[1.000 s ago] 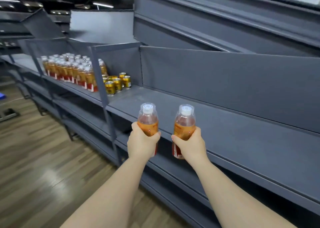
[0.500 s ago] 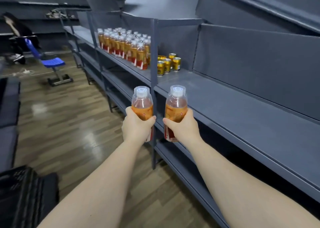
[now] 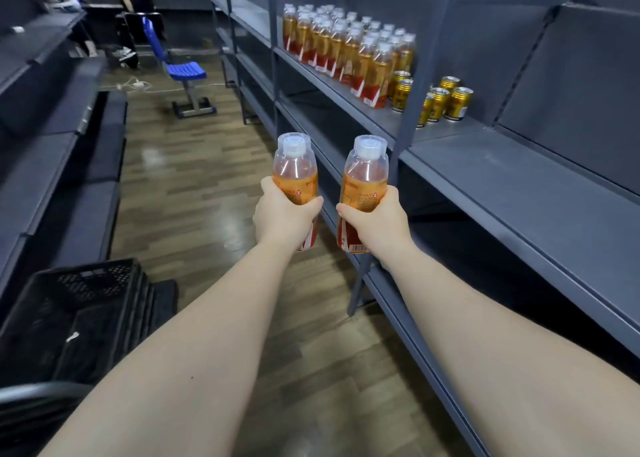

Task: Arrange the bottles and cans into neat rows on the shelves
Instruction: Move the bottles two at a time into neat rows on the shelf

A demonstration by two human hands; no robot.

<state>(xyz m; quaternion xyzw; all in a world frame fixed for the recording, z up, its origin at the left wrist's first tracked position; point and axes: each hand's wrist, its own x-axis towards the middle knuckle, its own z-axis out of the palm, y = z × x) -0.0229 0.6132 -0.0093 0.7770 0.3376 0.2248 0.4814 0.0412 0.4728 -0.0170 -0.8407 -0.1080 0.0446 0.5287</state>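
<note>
Head view, the only one: left hand [image 3: 282,215] wraps the label of an orange tea bottle [image 3: 295,176], fingers & thumb curled tight round it. Right hand [image 3: 375,221] does the same w/ a second tea bottle [image 3: 365,176], thumb across the front. Both bottles are upright, caps up, side by side but apart, held out over the wood floor [image 3: 194,186] of the aisle, just left of the shelving & not yet on any shelf. Step in hand, as I judge it: carrying a pair to the stocked block of bottles [image 3: 346,46] far along the middle shelf [image 3: 519,186]. Gold cans [image 3: 446,101] stand on the near side of that block, some on either side of an upright post [image 3: 412,110]. Next move prob. calls for walking fwd, lifting both over the shelf's front lip & setting them down in line w/ an existing row. Edges to mind: the front lip, the post & the cans, which sit btwn hands & block. Room: a long stretch of grey shelf top shows nearer than the cans. A black crate [image 3: 79,314] sits near left & a blue chair [image 3: 183,72] far left, both well apart from the bottles.
</note>
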